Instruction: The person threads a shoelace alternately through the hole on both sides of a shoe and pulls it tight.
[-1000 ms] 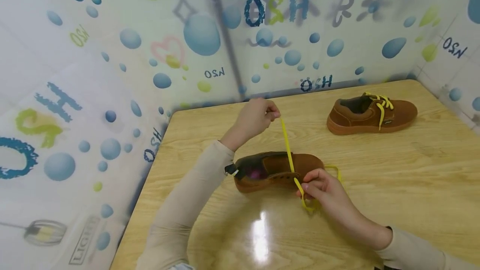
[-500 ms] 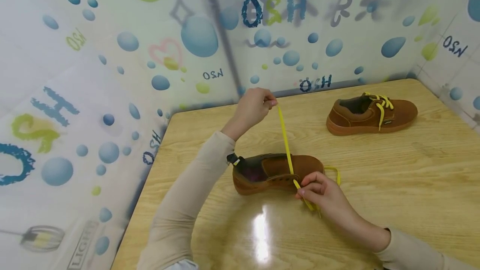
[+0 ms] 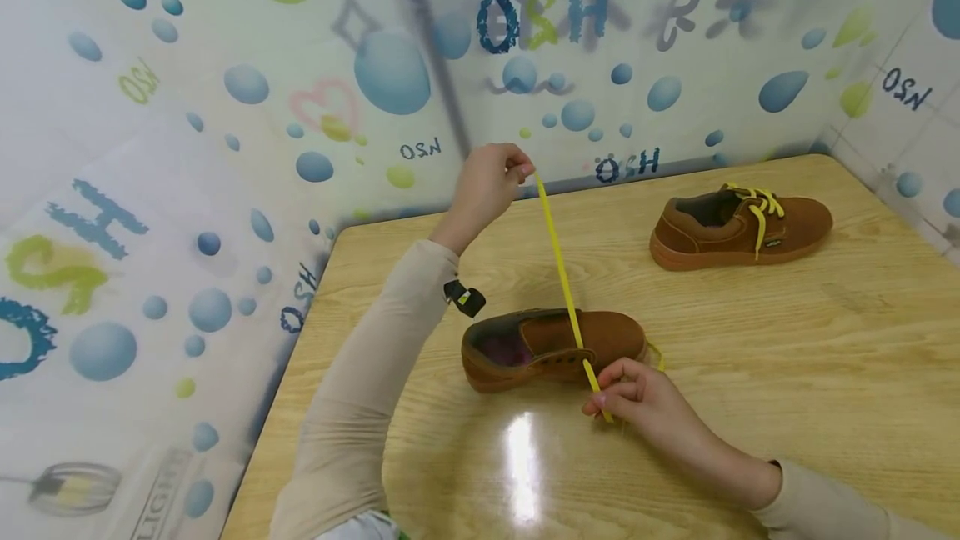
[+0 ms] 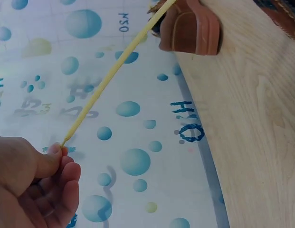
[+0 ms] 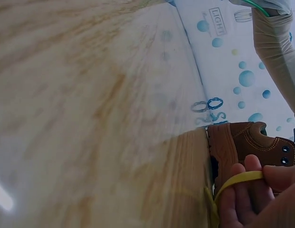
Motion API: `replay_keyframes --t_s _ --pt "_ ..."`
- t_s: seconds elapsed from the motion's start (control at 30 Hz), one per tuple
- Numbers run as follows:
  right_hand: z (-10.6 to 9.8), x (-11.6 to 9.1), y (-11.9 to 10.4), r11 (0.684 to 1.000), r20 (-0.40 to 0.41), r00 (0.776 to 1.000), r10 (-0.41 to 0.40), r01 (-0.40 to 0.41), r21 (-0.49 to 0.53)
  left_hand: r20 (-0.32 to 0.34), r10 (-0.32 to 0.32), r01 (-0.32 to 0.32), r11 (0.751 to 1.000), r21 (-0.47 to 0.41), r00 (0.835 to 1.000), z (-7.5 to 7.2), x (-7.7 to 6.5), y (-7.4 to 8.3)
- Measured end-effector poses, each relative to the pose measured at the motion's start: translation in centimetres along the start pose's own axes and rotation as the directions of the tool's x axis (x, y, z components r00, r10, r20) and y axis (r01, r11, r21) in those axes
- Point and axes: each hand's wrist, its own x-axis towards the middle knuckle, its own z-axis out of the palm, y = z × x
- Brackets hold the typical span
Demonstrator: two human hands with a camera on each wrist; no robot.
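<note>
A brown shoe [image 3: 615, 332] lies on the wooden table, its opening toward the left and its eyelet flap facing the near side. A yellow shoelace [image 3: 558, 261] runs through the front of that flap. High above the shoe, the left hand [image 3: 486, 188] pinches one end of the lace between thumb and index finger; the left wrist view shows the lace [image 4: 107, 83] stretched straight. Beside the shoe's near side, the right hand [image 3: 654, 402] holds the other stretch of lace. In the right wrist view this lace [image 5: 241, 179] crosses the fingers under the thumb.
A second brown shoe [image 3: 750, 232], laced in yellow, stands at the back right of the table [image 3: 847, 357]. A printed wall covering [image 3: 375, 165] rises behind and to the left. A black strap [image 3: 465, 298] hangs at the left cuff.
The left hand has risen and moved slightly left, drawing more lace up through the shoe. The lace below the flap and the loop beyond the toe have shortened. The right hand stays nearly in place.
</note>
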Motion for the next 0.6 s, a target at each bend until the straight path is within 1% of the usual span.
replay_keyframes --t_s 0.07,0.13,0.23,0.3,0.4,0.5,0.57,0.6 --pt "-0.1 0.0 0.0 1.0 0.012 1.0 -0.014 0.014 -0.001 -0.02 0.001 -0.001 1.0 -0.014 1.0 -0.3 0.2 0.0" --pt "-0.4 0.0 -0.1 1.0 0.018 1.0 -0.019 0.018 0.003 -0.03 0.015 -0.016 0.999 -0.034 0.999 -0.6 0.4 0.1" --pt "-1.0 0.2 -0.4 1.0 -0.01 1.0 -0.015 0.014 -0.013 0.002 0.051 -0.051 0.998 -0.044 0.999 -1.2 0.5 0.6" --pt "-1.6 0.4 -1.1 0.998 -0.056 0.998 -0.023 0.019 -0.066 0.037 0.083 -0.081 0.996 -0.036 0.996 -1.5 0.5 1.0" --pt "-2.9 1.4 -2.9 0.984 -0.147 0.986 -0.078 0.052 -0.173 0.086 0.123 -0.122 0.992 -0.01 0.989 -1.8 0.3 1.5" --pt "-4.3 3.4 -5.8 0.964 -0.222 0.965 -0.142 0.083 -0.254 0.138 0.155 -0.16 0.987 0.027 0.978 -1.9 0.2 2.0" --pt "-5.0 5.1 -7.6 0.949 -0.249 0.947 -0.202 0.126 -0.289 0.193 0.186 -0.2 0.978 0.056 0.963 -1.8 0.0 2.5" --pt "-5.3 5.9 -8.5 0.941 -0.262 0.939 -0.222 0.137 -0.308 0.222 0.212 -0.232 0.97 0.068 0.952 -1.7 -0.1 2.8"
